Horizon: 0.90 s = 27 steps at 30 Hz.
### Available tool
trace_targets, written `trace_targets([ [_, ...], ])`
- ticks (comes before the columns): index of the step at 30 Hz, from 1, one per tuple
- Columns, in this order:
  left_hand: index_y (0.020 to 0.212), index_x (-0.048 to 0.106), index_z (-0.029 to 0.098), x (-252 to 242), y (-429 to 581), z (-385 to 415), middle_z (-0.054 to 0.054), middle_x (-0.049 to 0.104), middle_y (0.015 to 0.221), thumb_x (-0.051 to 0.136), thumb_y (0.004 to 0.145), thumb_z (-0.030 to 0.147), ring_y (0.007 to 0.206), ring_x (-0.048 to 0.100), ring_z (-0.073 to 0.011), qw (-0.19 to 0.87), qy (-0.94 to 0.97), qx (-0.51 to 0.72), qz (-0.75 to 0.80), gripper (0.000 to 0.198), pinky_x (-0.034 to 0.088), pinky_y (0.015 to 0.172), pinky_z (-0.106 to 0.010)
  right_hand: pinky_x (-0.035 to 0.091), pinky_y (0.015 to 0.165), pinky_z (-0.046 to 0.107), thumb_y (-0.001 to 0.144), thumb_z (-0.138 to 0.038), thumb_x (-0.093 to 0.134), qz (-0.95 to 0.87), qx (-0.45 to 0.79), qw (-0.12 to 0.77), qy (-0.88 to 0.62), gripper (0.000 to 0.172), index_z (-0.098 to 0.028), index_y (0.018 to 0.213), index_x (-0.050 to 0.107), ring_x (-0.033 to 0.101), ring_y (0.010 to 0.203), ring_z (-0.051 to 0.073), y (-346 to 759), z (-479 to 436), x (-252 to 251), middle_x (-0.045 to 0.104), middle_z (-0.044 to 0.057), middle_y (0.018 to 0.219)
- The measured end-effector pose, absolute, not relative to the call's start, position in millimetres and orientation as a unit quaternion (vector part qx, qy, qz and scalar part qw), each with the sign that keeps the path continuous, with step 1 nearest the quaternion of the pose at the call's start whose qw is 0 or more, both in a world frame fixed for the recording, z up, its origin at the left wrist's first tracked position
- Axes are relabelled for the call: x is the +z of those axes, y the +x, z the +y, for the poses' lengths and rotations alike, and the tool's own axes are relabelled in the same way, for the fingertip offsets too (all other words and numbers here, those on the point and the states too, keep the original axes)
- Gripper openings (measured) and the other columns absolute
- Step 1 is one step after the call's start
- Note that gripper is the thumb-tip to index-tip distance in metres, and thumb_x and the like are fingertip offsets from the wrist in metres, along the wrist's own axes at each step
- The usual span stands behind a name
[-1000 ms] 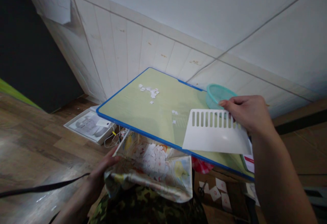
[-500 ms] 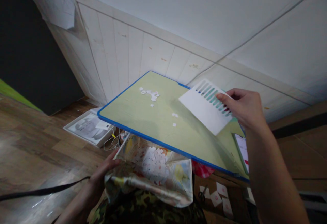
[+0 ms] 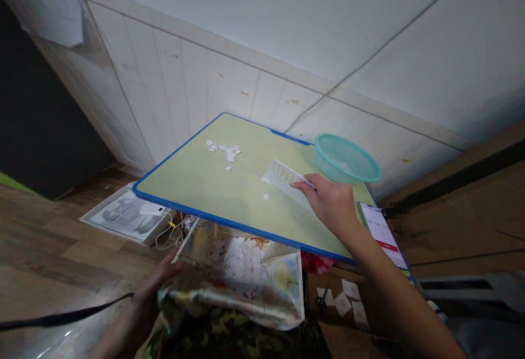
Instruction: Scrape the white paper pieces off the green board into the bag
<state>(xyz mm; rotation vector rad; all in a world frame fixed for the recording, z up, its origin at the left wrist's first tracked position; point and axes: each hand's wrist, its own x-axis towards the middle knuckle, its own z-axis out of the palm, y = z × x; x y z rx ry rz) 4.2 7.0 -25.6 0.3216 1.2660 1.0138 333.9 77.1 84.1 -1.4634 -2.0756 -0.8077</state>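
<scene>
My right hand [image 3: 328, 198] is closed on a flat white plastic scraper with a row of slots [image 3: 289, 181]. The scraper is tilted, its lower edge at or just above the table [image 3: 197, 184], beside a few small white paper pieces [image 3: 266, 196]. Farther left on the tabletop lies a loose cluster of white paper pieces [image 3: 230, 153]. Below the table's front edge, my left hand [image 3: 166, 274] grips the left side of a patterned open bag [image 3: 283, 282], whose inside holds many small paper pieces [image 3: 244, 260].
A turquoise basin [image 3: 348, 159] stands at the table's back right, near the wall. A phone [image 3: 382, 233] lies at the right edge. Below are scissors [image 3: 321, 301] and several paper squares [image 3: 342, 303]. A white box [image 3: 127, 214] with cables sits on the floor at left.
My right hand has brought the scraper down and to the left, toward the loose paper pieces. The basin and phone now show more fully. My left hand stays at the bag.
</scene>
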Motion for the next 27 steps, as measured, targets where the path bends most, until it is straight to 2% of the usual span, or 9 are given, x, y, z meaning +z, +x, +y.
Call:
trace_targets([
  [5,0.093,0.078,0.025,-24.3,5.6,9.2,0.003,0.076,0.059,0.076,0.061,0.023,0.059,0.067,-0.0204,0.680,0.127,0.454,0.562,0.032,0.051,0.052,-0.023,0.032,0.047,0.026,0.093,-0.044,0.059,-0.787,-0.308,0.234,-0.481,0.032,-0.017,0.080,0.071,0.062,0.045,0.011,341.4,55.9,83.0,0.066,-0.001,0.053],
  [10,0.067,0.074,0.024,-23.9,4.8,8.7,0.000,0.077,0.062,0.079,0.057,0.027,0.063,0.070,-0.0230,0.666,0.155,0.452,0.573,0.012,0.053,0.053,-0.026,0.039,0.052,0.022,0.091,-0.037,0.065,-0.793,-0.308,0.259,-0.458,0.021,-0.018,0.082,0.069,0.066,0.053,0.010,345.6,42.9,81.2,0.074,0.000,0.067],
  [16,0.072,0.074,0.026,-25.2,3.6,8.3,0.002,0.075,0.058,0.078,0.062,0.025,0.064,0.072,-0.0247,0.681,0.149,0.451,0.556,0.010,0.055,0.052,-0.027,0.051,0.063,0.022,0.087,-0.025,0.070,-0.851,-0.231,0.260,-0.393,0.008,-0.018,0.091,0.069,0.070,0.064,0.013,342.5,26.5,74.2,0.077,0.004,0.078],
  [21,0.067,0.074,0.025,-30.1,1.4,9.9,0.002,0.075,0.059,0.079,0.063,0.026,0.060,0.070,-0.0222,0.675,0.171,0.451,0.558,0.007,0.053,0.049,-0.025,0.054,0.064,0.024,0.086,-0.026,0.071,-0.872,-0.215,0.255,-0.359,0.009,-0.020,0.093,0.070,0.070,0.066,0.013,336.6,5.9,77.9,0.076,0.002,0.077],
  [23,0.065,0.073,0.026,-31.1,2.5,10.4,0.003,0.074,0.056,0.080,0.064,0.028,0.067,0.072,-0.0236,0.677,0.169,0.446,0.561,0.007,0.054,0.053,-0.026,0.054,0.062,0.023,0.086,-0.027,0.071,-0.872,-0.215,0.256,-0.359,0.009,-0.019,0.090,0.069,0.070,0.064,0.013,334.7,1.9,81.1,0.076,0.002,0.075],
  [27,0.062,0.071,0.029,-31.5,5.5,11.1,0.005,0.078,0.064,0.081,0.062,0.034,0.098,0.072,-0.0249,0.671,0.176,0.437,0.572,0.011,0.057,0.066,-0.021,0.055,0.062,0.024,0.088,-0.023,0.067,-0.868,-0.192,0.245,-0.387,0.009,-0.018,0.094,0.070,0.071,0.067,0.015,334.0,-0.6,85.2,0.077,0.004,0.082],
])
